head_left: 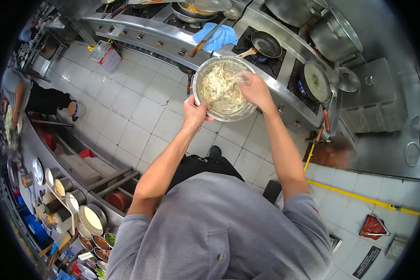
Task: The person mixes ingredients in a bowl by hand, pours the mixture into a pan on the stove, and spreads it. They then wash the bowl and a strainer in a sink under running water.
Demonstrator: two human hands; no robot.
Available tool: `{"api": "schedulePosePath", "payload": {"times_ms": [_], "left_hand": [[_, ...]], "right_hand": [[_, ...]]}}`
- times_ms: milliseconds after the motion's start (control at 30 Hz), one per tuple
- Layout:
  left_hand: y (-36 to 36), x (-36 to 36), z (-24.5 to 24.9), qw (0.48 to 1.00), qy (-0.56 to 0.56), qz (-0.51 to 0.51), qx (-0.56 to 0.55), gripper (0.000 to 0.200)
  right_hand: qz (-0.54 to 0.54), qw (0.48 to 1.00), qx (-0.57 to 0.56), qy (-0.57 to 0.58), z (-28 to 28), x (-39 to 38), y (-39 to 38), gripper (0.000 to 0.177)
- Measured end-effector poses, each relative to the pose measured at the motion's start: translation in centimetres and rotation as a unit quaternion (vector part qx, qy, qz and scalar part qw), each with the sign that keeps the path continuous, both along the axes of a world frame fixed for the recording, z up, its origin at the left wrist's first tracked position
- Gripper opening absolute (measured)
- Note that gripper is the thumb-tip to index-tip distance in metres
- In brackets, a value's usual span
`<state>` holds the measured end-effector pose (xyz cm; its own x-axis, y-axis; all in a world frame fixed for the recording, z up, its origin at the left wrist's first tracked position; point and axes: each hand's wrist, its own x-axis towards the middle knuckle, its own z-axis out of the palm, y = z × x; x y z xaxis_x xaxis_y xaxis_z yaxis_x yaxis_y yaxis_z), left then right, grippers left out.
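Mixing looks partway done: L hand (194, 113) clamps the bowl (231, 115) by its near rim, R hand (254, 88) inside it, fingers closed on noodles (219, 86). Strands coated but clumpy, so prob more tossing left.

Steel range (172, 39) at 12 o'clock carries a blue cloth (217, 36), a black frying pan (266, 44) at 1 and a pan of pale liquid (317, 81) at 2. White tile floor (135, 107) under me, with a box (106, 55) on it at 10. Prep counter (35, 140) at 8 to 9 is packed with small bowls (91, 219).
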<state>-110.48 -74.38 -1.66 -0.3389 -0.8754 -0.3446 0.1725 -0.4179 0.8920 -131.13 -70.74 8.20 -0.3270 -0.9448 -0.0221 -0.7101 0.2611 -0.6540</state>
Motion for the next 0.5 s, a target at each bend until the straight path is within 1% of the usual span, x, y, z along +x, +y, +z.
{"api": "schedulePosePath", "payload": {"times_ms": [33, 67, 100, 133, 233, 333, 367, 433, 467, 500], "left_hand": [[0.0, 0.3, 0.3, 1.0, -0.004, -0.005, -0.005, 0.021], [0.1, 0.5, 0.5, 1.0, -0.007, -0.01, -0.009, 0.021], [0.2, 0.6, 0.7, 1.0, -0.012, -0.016, -0.013, 0.022], [0.2, 0.5, 0.8, 0.999, -0.017, -0.023, -0.017, 0.022], [-0.1, 0.5, 0.5, 0.999, -0.025, -0.033, -0.033, 0.021], [-0.9, 1.8, -0.2, 0.998, -0.032, -0.022, -0.056, 0.02], [-1.0, 2.2, -0.3, 0.998, -0.032, -0.01, -0.06, 0.019], [-0.9, 2.8, 0.3, 0.997, -0.029, 0.019, -0.067, 0.016], [-0.8, 3.0, 0.8, 0.994, -0.057, 0.019, -0.093, 0.016], [-0.7, 3.1, 1.6, 0.989, -0.085, 0.017, -0.12, 0.016]], "right_hand": [[-0.018, 0.999, -0.009, -0.027, -3.2, -0.9, -0.7, 0.04], [-0.036, 0.998, -0.018, -0.053, -7.4, -2.2, -1.8, 0.041], [-0.055, 0.995, -0.026, -0.081, -9.6, -2.8, -2.4, 0.043], [-0.058, 0.994, -0.016, -0.092, -7.1, 0.2, -2.7, 0.043], [0.118, 0.987, 0.07, -0.088, -7.6, 2.8, -5.5, 0.039], [0.241, 0.954, 0.178, 0.01, -6.1, 3.6, -6.7, 0.034], [0.2, 0.974, 0.102, 0.02, -5.4, 3.7, -6.3, 0.032], [0.119, 0.991, -0.052, 0.043, -4.2, 2.6, -4.7, 0.028], [0.066, 0.996, -0.037, 0.056, -6.4, 1.1, -4.6, 0.031], [-0.019, 0.997, 0.003, -0.081, -7.1, 2.1, -4.0, 0.034]]}}
